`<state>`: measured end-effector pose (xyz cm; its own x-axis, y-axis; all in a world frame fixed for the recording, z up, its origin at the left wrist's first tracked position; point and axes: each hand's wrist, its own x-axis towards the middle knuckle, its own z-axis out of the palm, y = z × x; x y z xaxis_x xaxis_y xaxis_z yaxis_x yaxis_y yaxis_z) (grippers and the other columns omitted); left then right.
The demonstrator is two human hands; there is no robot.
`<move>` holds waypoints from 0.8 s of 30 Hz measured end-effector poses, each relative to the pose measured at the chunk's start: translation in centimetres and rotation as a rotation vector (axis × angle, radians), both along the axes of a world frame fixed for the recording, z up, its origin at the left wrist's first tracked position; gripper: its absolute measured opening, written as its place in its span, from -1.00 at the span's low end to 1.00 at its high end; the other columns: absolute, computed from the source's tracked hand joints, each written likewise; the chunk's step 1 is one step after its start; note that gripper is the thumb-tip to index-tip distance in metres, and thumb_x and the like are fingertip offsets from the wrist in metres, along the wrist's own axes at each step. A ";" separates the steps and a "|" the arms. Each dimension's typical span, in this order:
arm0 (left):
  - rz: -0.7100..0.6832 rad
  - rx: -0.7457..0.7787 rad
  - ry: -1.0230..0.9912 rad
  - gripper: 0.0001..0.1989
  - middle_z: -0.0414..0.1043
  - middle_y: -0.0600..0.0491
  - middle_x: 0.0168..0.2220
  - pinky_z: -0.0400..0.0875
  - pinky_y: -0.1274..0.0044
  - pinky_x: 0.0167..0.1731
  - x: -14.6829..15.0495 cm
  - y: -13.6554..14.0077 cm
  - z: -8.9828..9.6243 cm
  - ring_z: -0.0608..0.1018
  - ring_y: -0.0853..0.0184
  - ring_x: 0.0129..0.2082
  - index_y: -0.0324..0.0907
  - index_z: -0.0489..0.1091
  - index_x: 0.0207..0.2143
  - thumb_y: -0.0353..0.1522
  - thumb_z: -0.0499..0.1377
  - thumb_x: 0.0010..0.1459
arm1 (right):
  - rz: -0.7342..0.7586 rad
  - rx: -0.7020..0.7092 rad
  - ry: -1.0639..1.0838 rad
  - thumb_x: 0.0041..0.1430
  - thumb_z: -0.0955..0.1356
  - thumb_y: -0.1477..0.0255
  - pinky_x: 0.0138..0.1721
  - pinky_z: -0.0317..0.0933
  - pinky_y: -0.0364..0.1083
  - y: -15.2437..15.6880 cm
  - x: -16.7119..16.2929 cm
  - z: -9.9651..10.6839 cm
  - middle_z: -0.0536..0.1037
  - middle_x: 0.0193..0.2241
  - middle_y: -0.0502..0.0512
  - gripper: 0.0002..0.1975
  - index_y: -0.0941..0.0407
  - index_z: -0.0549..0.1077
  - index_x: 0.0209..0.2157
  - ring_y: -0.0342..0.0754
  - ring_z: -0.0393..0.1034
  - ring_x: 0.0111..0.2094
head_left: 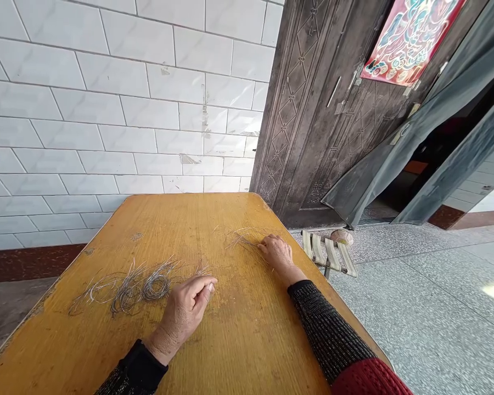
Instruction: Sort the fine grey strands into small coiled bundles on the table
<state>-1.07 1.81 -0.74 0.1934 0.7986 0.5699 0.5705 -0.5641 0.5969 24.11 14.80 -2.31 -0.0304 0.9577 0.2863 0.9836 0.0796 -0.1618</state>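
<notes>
My left hand (185, 308) is closed in a pinch above the table, thumb against the curled fingers. Thin wire ends show just beyond it, but what it grips, if anything, is too fine to make out. Left of that hand lie several tangled coils of thin grey wire (156, 282). My right hand (276, 250) rests near the table's right edge, its fingers curled at the end of a loose bunch of thin wires (242, 239). Those wires spread leftward from its fingertips over the wood.
The yellow-brown wooden table (230, 340) reaches to a white tiled wall (107, 120). A striped folding stool (328, 253) and a round object (342, 237) stand on the floor to the right. Behind them are a dark carved door (313, 109) and a grey curtain (395, 153).
</notes>
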 end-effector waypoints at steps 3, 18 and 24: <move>-0.005 0.004 0.005 -0.79 0.50 0.02 -0.50 0.38 0.61 -0.54 0.0 0.0 0.0 0.48 0.41 -0.59 -0.16 0.43 -0.34 -0.38 -0.01 0.13 | -0.030 0.004 0.048 0.13 0.24 0.46 -0.38 0.08 -0.16 0.0 -0.2 0.0 0.50 -0.31 0.15 -0.82 0.13 0.47 -0.41 -0.02 0.35 -0.22; -0.024 -0.012 -0.068 -0.81 0.47 0.04 -0.53 0.33 0.61 -0.54 0.2 -0.1 0.3 0.46 0.40 -0.57 -0.14 0.46 -0.37 -0.40 0.04 0.10 | -0.025 0.243 0.768 0.07 0.19 0.23 -0.47 0.12 -0.16 0.5 0.0 0.6 0.50 -0.51 0.09 -0.69 0.15 0.40 -0.47 -0.09 0.35 -0.49; -0.042 -0.161 -0.245 -0.85 0.46 0.04 -0.54 0.32 0.58 -0.53 0.2 -0.1 0.4 0.44 0.40 -0.60 -0.14 0.48 -0.40 -0.36 0.11 0.04 | 0.189 0.303 1.009 0.13 0.15 0.18 -0.48 0.18 -0.18 -0.5 -0.4 2.3 0.46 -0.49 0.08 -0.66 0.15 0.34 -0.39 -0.16 0.29 -0.53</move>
<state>-0.85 1.74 -0.37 0.1001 0.8770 0.4700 0.3765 -0.4706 0.7980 23.66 14.33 0.02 0.2132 0.8468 0.4873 0.3741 0.3900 -0.8414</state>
